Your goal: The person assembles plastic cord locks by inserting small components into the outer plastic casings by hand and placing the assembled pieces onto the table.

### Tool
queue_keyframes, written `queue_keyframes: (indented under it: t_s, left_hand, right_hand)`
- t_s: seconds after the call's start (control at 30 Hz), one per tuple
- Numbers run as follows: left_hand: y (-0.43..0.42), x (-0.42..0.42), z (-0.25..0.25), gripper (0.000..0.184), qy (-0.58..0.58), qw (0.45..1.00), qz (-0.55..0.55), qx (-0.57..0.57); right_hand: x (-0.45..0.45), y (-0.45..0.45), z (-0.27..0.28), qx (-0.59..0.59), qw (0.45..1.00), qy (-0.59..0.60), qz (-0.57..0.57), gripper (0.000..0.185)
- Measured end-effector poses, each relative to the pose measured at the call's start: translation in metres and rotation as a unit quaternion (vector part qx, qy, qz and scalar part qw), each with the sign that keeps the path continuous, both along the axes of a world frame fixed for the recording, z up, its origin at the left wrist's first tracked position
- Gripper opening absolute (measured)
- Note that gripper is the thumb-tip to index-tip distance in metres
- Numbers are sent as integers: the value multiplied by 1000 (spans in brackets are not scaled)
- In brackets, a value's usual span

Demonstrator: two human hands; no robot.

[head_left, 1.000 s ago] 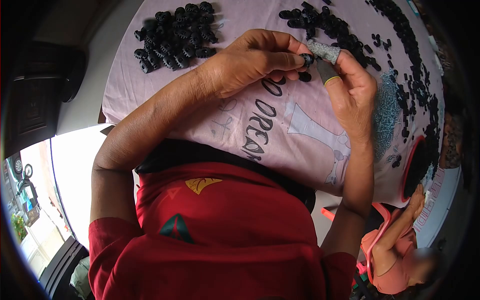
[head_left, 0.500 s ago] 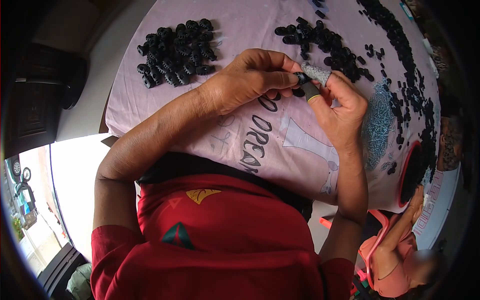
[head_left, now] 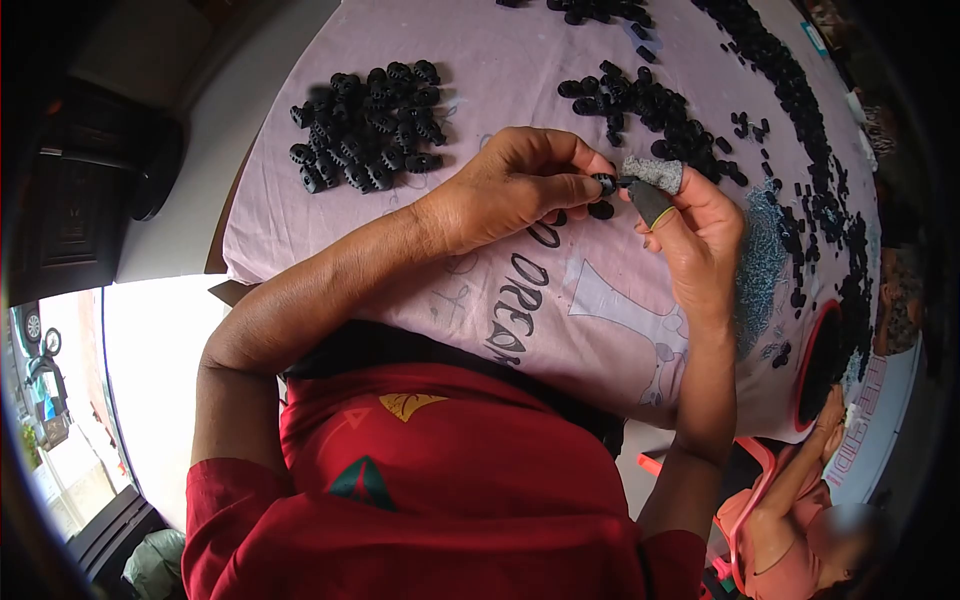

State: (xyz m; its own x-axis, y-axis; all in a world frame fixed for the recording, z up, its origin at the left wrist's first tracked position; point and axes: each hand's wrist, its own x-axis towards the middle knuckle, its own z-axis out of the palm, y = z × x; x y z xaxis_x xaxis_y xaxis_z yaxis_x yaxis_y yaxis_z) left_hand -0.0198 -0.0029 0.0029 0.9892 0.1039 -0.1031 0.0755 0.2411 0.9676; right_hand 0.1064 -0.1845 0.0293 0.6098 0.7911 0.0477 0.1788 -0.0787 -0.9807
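Note:
My left hand point(head_left: 520, 190) pinches a small black plastic piece point(head_left: 604, 184), which looks like a cord lock, between thumb and index finger. Another dark piece point(head_left: 600, 210) shows just below those fingers; whether they hold it I cannot tell. Opposite, my right hand point(head_left: 700, 225) wears a grey fabric cover point(head_left: 653, 174) on the index finger and a dark cover point(head_left: 652, 205) on the thumb. Those two tips close on a tiny dark part point(head_left: 625, 182), mostly hidden, right beside the left hand's piece.
A cluster of ribbed black pieces point(head_left: 370, 125) lies on the pink cloth point(head_left: 400, 240) at left. Looser black parts point(head_left: 660, 110) lie beyond my hands. To the right are a blue-grey heap of tiny bits point(head_left: 762, 260), a red-rimmed container point(head_left: 822, 370) and another person's arm point(head_left: 805, 455).
The whole view has shifted slightly, so the table sits lower in the picture. My right fingertips have drawn a little away from the left hand's piece, baring more of it.

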Motion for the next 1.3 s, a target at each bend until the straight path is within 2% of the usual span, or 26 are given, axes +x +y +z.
queue_keyframes:
  t_s: [0.1, 0.3, 0.73, 0.9, 1.03, 1.23, 1.3]
  left_hand:
    - [-2, 1, -5, 19, -23, 1000, 11, 2]
    - [-3, 0, -5, 18, -21, 1000, 12, 10]
    - [-6, 1, -8, 14, -50, 997, 40, 30]
    - [-4, 0, -6, 16, -23, 998, 15, 48]
    - [-4, -1, -7, 16, -15, 999, 15, 39]
    - [-10, -2, -9, 11, -55, 990, 62, 115]
    - [-11, -3, -9, 11, -46, 991, 62, 105]
  right_hand:
    - [-3, 3, -1, 19, 999, -48, 11, 15]
    - [-3, 1, 1, 6, 997, -74, 6, 14]
    - [-2, 1, -1, -15, 1000, 6, -5, 13]
    - [-3, 2, 0, -23, 1000, 15, -1, 14]
    - [-3, 4, 1, -23, 1000, 5, 4, 17]
    - [0, 2, -1, -38, 999, -22, 24, 19]
    - [-1, 3, -2, -33, 999, -30, 24, 19]
